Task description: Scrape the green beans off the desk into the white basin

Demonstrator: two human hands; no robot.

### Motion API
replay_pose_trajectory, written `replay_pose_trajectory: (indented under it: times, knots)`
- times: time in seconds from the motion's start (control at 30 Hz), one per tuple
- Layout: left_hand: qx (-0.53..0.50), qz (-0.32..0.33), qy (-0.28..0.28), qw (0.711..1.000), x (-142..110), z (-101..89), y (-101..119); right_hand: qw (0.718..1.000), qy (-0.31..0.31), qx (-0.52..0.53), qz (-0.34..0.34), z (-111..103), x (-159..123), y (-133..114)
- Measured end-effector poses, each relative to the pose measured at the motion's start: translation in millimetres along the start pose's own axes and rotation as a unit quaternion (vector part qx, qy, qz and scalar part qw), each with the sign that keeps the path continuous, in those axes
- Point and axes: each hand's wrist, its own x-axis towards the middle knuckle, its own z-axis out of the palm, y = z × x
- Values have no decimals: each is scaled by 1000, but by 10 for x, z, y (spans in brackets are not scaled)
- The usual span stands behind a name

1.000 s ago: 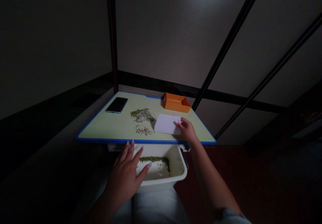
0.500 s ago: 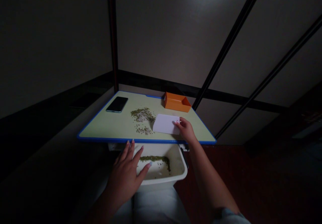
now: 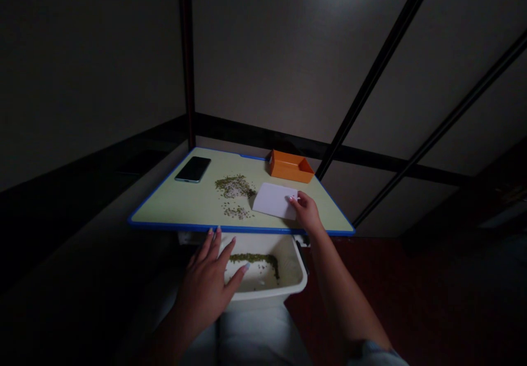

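My right hand pinches the right end of a white card, held low and slightly tilted over the pale green tabletop. Just left of the card lies a loose pile of small green and whitish seeds or grains, with a smaller scatter in front of it. My left hand is spread open over the left side of a white plastic tub, its fingertips near the table's blue edge. Inside the tub, more green grains lie along the far side. Part of the tub is hidden behind my left hand.
An open orange box stands at the back right of the table. A dark phone lies at the back left. Panelled walls close in behind and to the left. The tub sits below the table's front edge, above my lap.
My right hand and the card have shifted slightly right and up, and the card has turned a little. My left hand keeps its place. The grains look the same.
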Motion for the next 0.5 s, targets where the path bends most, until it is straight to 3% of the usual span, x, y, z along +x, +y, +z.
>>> replay_pose_trajectory:
  times: [0.5]
  knots:
    - [-4, 1, 1, 1000, -3, 16, -7, 999, -36, 29, -14, 178, 83, -3]
